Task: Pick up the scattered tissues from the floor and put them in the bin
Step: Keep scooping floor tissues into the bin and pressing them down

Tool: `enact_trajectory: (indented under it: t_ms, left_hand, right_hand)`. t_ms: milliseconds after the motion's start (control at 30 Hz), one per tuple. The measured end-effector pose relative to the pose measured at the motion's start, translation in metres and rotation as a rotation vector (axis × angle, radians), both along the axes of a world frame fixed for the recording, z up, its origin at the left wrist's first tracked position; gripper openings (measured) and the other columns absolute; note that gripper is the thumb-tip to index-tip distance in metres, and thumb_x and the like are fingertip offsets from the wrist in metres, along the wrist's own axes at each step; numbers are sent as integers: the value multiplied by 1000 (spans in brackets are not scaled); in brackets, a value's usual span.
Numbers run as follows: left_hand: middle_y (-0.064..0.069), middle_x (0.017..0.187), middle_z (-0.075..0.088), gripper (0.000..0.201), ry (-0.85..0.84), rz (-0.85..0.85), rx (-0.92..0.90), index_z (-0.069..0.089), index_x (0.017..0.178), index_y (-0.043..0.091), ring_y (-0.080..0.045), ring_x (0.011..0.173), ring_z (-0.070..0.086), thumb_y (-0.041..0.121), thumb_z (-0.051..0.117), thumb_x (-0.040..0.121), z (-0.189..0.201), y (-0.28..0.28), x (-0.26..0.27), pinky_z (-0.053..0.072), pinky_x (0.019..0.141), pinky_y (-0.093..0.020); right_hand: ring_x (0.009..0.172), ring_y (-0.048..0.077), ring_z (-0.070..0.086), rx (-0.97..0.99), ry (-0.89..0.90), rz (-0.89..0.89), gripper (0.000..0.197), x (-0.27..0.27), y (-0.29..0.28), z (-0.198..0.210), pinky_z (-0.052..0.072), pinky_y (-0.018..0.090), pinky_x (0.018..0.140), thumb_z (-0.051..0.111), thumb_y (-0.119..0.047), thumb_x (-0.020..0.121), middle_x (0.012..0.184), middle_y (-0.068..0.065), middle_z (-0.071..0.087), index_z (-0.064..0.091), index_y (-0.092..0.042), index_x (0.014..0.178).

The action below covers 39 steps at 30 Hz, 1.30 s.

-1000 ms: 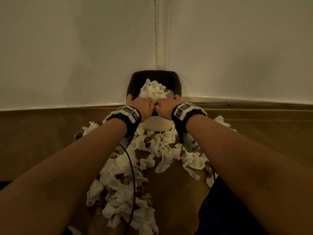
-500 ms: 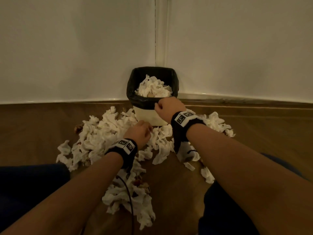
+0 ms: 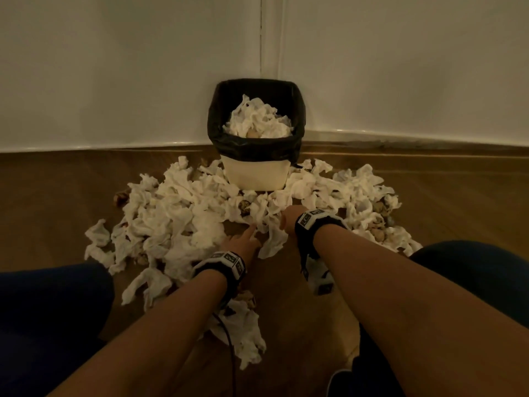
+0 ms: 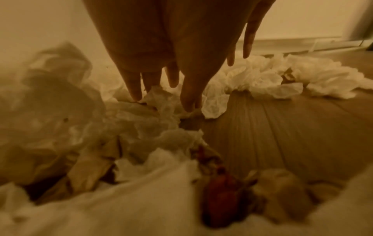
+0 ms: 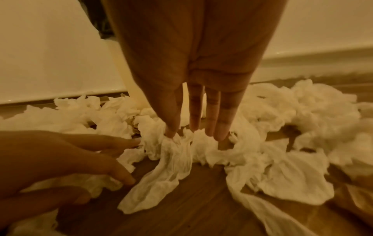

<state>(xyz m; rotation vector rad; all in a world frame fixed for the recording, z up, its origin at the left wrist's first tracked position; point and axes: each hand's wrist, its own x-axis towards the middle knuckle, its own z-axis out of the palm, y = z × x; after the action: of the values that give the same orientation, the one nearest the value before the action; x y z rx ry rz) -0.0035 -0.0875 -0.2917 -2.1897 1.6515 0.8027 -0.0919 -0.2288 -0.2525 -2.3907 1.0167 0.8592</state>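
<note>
Crumpled tissues (image 3: pixel 183 213) lie heaped on the floor (image 3: pixel 57 190) around the bin (image 3: pixel 256 156) in the wall corner. Both hands have dropped from the bin's rim: the left hand (image 3: pixel 240 243) and right hand (image 3: pixel 287 219) reach with straight fingers (image 5: pixel 222 126) touching tissues, gripping nothing.

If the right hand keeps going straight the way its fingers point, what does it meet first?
The crumpled tissues right at the right hand's fingertips; they seem to touch already. Beyond that, probably the bin's cream base, though depth is unclear.
</note>
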Motion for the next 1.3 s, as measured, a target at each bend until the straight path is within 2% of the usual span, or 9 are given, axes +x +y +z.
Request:
enact_trajectory:
  t_ms: [167,300,500,667,767,900,1067,1167,1300]
  left_hand:
    - [-12,139,43,33,40,30,91,51,129,7,-26,122,48,9,42,97,-3,-12,5,43,99,-33]
    - [-11,124,57,28,95,179,-100,61,118,8,-26,108,57,13,44,97,8,-15,13,45,88,-30]
    - [-11,128,58,25,460,643,-511,67,110,10,-25,117,54,4,50,92,23,-14,21,42,96,-29]
    - [-11,134,53,29,581,782,-588,66,112,17,-25,125,47,8,43,96,22,-13,25,38,95,-25]
    - [-10,140,46,37,576,852,-577,65,109,21,-31,122,48,4,35,98,19,-13,24,46,96,-35]
    - [-12,141,39,45,662,981,-500,62,99,21,-32,91,55,-7,27,96,20,-10,23,56,57,-35]
    - [-21,132,52,49,531,948,-537,65,103,13,-38,111,54,-12,25,91,27,-3,23,51,85,-40]
    - [-21,130,53,48,536,958,-507,63,110,12,-36,93,59,-11,27,89,36,-3,25,51,68,-34]
    - [-18,134,51,37,454,840,-479,56,124,11,-34,115,53,2,41,91,51,-3,24,46,90,-35]
  right_hand:
    - [108,28,56,-13,-35,-95,33,-5,-7,-12,46,34,87,47,-17,96,128,16,55,54,-3,125]
    - [111,28,56,-72,-124,-238,29,-8,-16,-12,45,31,87,45,-13,97,124,15,57,58,-3,120]
    - [117,32,49,-65,-179,-295,43,-6,-6,-20,45,40,98,58,-30,90,133,15,47,52,-9,127]
    - [132,41,25,-116,-130,-281,85,-5,12,-40,27,50,107,66,-56,75,143,16,24,27,-18,141]
    - [135,42,17,-98,-69,-259,99,-5,23,-51,27,54,109,70,-66,63,145,15,18,25,-25,141]
    - [135,45,16,-103,-63,-258,73,-8,42,-56,21,53,109,64,-54,77,149,20,11,33,-26,137]
    - [129,32,41,-48,-123,-261,36,-5,44,-47,36,36,106,44,-21,97,141,18,40,52,-7,130]
    - [125,30,47,25,-133,-318,39,-5,41,-35,40,37,105,48,-22,96,137,13,49,52,-8,132]
    - [108,34,56,110,-299,-594,31,-8,35,-12,49,39,90,52,-24,92,123,17,58,59,-7,118]
